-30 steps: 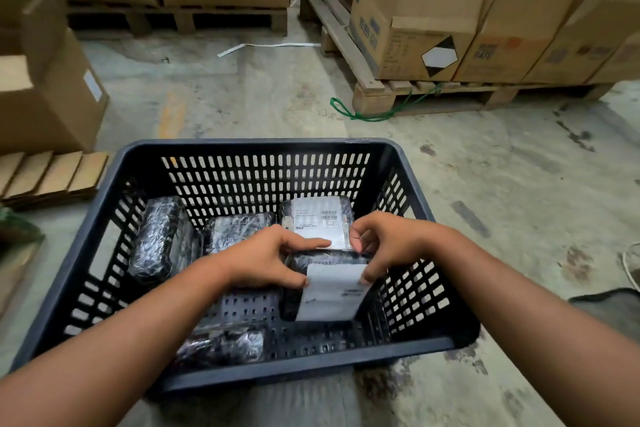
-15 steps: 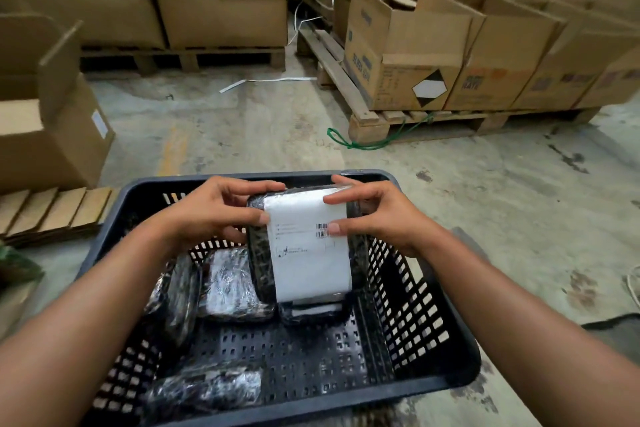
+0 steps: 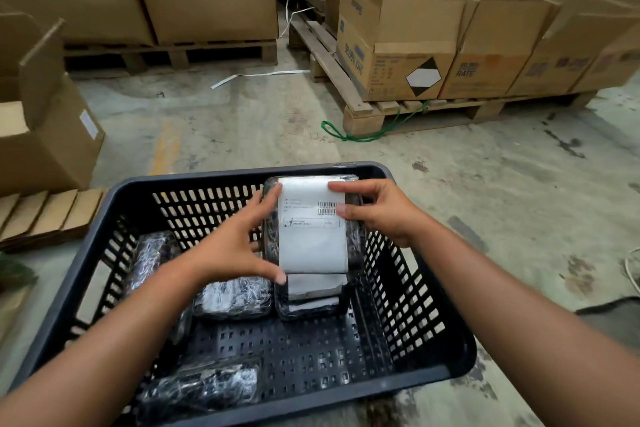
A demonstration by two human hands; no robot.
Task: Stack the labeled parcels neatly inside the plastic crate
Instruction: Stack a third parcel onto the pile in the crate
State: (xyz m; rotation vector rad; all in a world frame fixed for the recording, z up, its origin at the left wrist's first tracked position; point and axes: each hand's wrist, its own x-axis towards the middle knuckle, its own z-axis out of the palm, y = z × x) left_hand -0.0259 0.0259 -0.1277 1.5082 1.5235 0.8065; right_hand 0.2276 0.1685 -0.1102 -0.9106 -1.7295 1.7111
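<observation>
Now both hands (image 3: 304,232) hold the labeled parcel (image 3: 312,236) between them above the crate (image 3: 412,288).

Black crate (image 3: 214,180); white-labelled, seemingly black parcel (image 3: 313,229).

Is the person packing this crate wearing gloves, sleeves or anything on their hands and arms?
No. Both the left hand and the right hand are bare, with no gloves, rings, watch or wristbands visible. Both forearms are uncovered right to the picture's bottom edge, so no sleeve shows. The fingernails look short and unpainted.
</observation>
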